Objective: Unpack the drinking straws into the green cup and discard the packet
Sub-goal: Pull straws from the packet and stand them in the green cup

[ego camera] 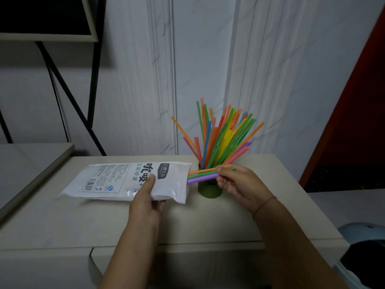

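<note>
Now, the pale, smooth table (pixel 125 222) carries everything. The crinkly white plastic packet (pixel 116 180) stretches over its left side, limp and slippery-looking. The left hand (pixel 145 203) pinches it near the open right end, thumb on top. Bright stiff straws (pixel 220 138) fan from the round green cup (pixel 209 189) just right. The right hand (pixel 239 184) pinches a few straws (pixel 203 176) half out of the packet. They're light thin tubes, probably crushable, so grip gently near the ends.
</note>
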### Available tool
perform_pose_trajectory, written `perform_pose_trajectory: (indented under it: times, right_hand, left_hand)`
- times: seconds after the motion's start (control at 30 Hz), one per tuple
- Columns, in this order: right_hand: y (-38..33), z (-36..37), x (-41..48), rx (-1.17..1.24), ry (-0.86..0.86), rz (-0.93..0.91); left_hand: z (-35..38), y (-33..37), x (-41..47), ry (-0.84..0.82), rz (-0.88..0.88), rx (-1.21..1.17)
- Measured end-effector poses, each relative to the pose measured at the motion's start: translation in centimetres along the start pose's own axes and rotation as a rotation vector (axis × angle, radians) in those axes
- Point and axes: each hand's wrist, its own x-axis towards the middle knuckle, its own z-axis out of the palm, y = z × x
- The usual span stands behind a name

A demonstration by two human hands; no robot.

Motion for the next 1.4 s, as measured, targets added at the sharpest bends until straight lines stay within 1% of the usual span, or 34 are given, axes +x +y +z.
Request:
perform_pose_trajectory:
  times: [0.07, 0.13, 0.23, 0.3, 0.4, 0.57, 0.63, 0.83, 0.9, 0.97, 1.07, 1.2, 1.4]
  right_hand:
    - [-0.2, -0.4, 0.0, 0.033, 0.014, 0.007]
    - [0.0, -0.1, 0.0, 0.123, 0.007, 0.042]
    - [0.6, 0.9, -0.1, 0.313, -0.064, 0.086]
    - [1.3, 1.9, -0.2, 0.371, -0.122, 0.094]
    - [2.3, 3.0, -0.2, 0.335, -0.159, 0.069]
    - [1.2, 1.9, 0.0, 0.268, -0.023, 0.0]
    - [0.7, 1.1, 0.0, 0.257, 0.002, -0.024]
    - [1.5, 2.2, -0.3, 0.226, -0.084, -0.037]
    - [2.0, 2.7, -0.4, 0.198, -0.088, -0.056]
    - [1.9, 2.9, -0.5, 0.177, -0.064, -0.077]
    - [1.0, 2.3, -0.5, 0.182, 0.033, -0.116]
    - [-0.5, 0.0, 0.0, 0.185, 0.142, -0.174]
    - [-2.2, -3.2, 0.3, 0.169, 0.272, -0.275]
  left_hand:
    - [0.1, -0.2, -0.2, -0.003, -0.028, -0.008]
    - [0.4, -0.6, -0.3, -0.013, -0.025, -0.014]
    - [0.7, -1.1, -0.3, -0.014, 0.004, -0.034]
    - [0.8, -1.4, -0.4, -0.015, 0.011, -0.042]
    - [1.1, -1.8, -0.8, -0.044, 0.002, -0.025]
    - [0.9, -1.2, -0.6, -0.015, 0.011, -0.054]
    - [0.8, -1.1, -0.4, -0.007, 0.029, -0.062]
    - [0.9, -1.9, -0.8, -0.019, 0.023, -0.042]
    - [1.1, -2.3, -1.0, -0.03, 0.017, -0.025]
    - [1.2, -2.4, -1.2, -0.035, 0.016, -0.016]
    - [1.0, -1.6, -0.8, -0.001, 0.009, -0.065]
    - [0.3, -0.4, 0.2, 0.052, 0.04, -0.134]
    - [-0.2, 0.3, 0.8, 0.099, 0.046, -0.124]
